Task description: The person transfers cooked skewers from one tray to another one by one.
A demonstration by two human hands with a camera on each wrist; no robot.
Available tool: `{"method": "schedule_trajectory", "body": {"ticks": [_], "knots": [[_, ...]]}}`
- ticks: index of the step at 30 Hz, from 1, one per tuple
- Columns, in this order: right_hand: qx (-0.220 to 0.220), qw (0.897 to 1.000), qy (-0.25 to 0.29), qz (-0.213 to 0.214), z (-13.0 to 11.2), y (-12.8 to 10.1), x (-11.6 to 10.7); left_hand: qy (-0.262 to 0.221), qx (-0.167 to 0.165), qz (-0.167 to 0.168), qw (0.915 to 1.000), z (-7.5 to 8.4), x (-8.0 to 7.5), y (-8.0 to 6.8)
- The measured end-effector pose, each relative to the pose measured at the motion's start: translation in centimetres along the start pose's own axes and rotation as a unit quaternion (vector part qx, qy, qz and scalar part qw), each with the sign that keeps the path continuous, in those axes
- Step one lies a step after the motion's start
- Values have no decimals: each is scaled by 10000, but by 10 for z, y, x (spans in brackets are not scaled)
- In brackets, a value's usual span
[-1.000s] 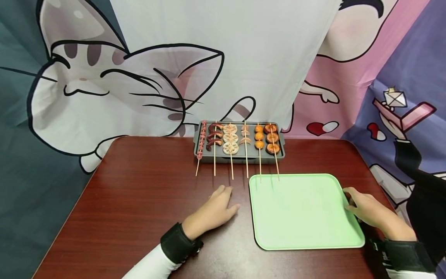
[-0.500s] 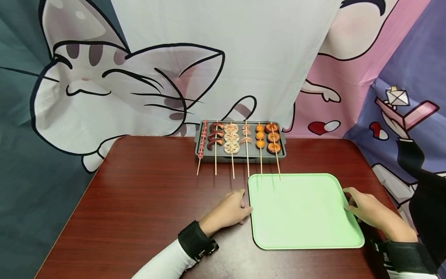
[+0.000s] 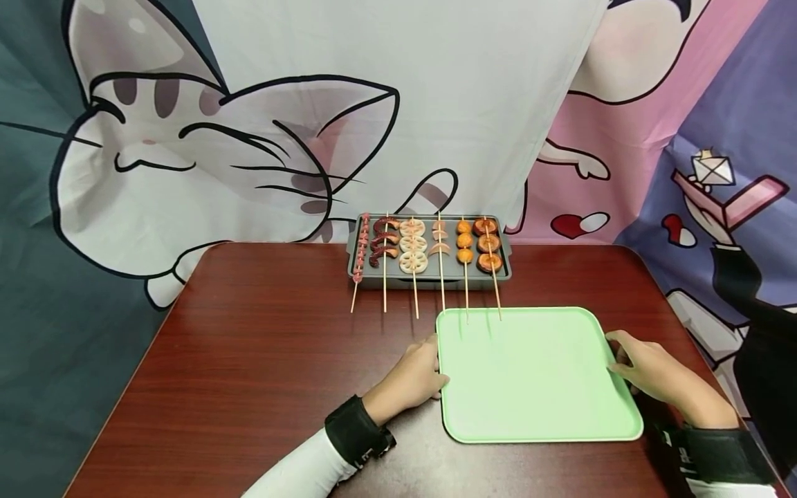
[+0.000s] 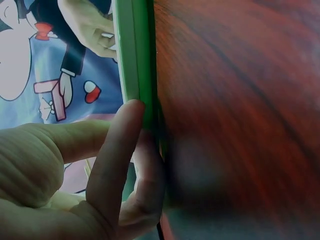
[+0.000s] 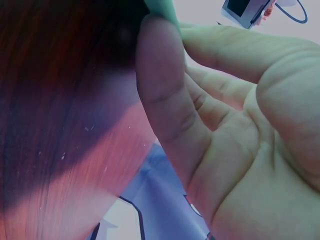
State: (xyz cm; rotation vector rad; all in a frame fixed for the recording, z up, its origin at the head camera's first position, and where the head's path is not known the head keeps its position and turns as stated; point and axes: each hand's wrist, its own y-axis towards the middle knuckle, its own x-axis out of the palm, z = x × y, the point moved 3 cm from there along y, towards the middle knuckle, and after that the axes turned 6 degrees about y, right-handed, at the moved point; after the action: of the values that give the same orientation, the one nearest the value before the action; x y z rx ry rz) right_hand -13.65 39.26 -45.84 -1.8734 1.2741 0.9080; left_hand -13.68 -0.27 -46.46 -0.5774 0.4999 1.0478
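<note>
my left hand (image 3: pixel 414 377) grips the left edge of the green tray (image 3: pixel 529 387), fingers curled against its rim; the left wrist view shows my fingers (image 4: pixel 117 165) wrapped at that rim. my right hand (image 3: pixel 647 373) grips the right edge the same way, thumb on top, fingers tucked under the rim. the tray lies flat on the dark red desk (image 3: pixel 249 360), toward its near right part, its far edge just short of the grey grill pan (image 3: pixel 429 277).

the pan carries six skewers (image 3: pixel 414 252), and the sticks of the two rightmost reach over the tray's far edge. left of the tray the desk is bare wood out to its rounded left corner. on the right, only a narrow strip of desk shows between the tray and the desk's edge.

my right fingertips are hidden under the tray in the head view, and the right wrist view is mostly palm, blurred. there is small white print on my black wrist strap (image 3: pixel 716 460), too small to read. behind the desk hangs a cartoon cat cloth (image 3: pixel 218 138).
</note>
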Motion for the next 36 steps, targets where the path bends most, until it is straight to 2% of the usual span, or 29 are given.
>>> {"method": "schedule_trajectory", "body": {"ticks": [8, 16, 23, 30, 36], "knots": [[30, 9999, 149, -52, -8, 1, 3, 230, 95, 26, 9997, -4, -3, -3], [13, 9996, 229, -135, -14, 4, 6, 395, 23, 84, 9992, -7, -11, -7], [-97, 9995, 279, -137, -22, 8, 12, 722, 179, 329, 9967, -14, -17, -10], [-196, 9983, 493, -227, -33, 11, 16, 641, 151, 243, 9975, -22, -26, -15], [-169, 9974, 604, -354, -42, 17, 20, 569, 191, 319, 9977, -29, -38, -19]]}}
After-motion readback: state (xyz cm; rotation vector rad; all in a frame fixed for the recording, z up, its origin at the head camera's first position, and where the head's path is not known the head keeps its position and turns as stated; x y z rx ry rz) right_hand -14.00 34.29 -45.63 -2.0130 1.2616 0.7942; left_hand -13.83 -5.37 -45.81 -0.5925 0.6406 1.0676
